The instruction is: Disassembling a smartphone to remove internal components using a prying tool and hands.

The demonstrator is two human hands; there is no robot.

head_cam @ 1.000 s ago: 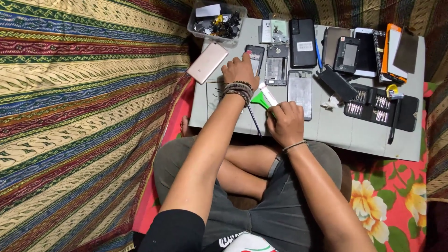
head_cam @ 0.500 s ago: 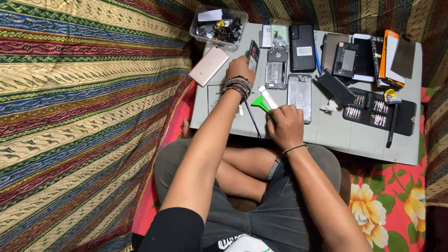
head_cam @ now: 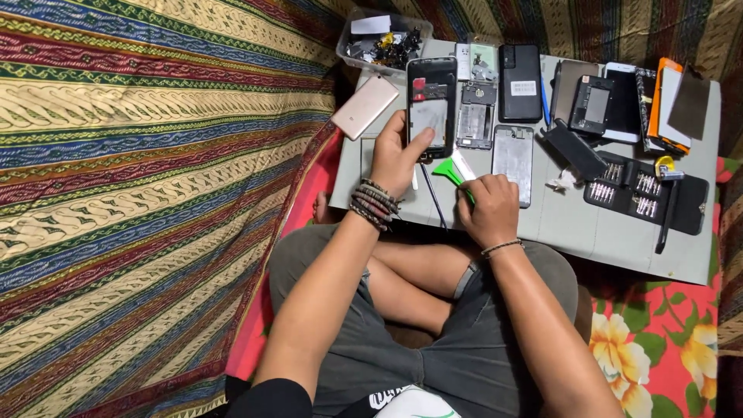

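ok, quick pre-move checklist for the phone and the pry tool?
1. Left hand grips the opened phone: ok, held by its lower end, thumb across the inside.
2. Right hand holds the green pry tool: ok.
3. Tool tip at the phone's edge: not ok, apart.
4. Phone lifted off the table: cannot tell.
5. Bit set near the right hand: ok, lying open.
6. Loose screws on the phone: cannot tell, too small.

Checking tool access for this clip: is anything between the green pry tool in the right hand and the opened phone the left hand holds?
Nothing visible. The left hand holds the opened phone up; the green pry tool in the right hand sits just below it, with only bare table between.
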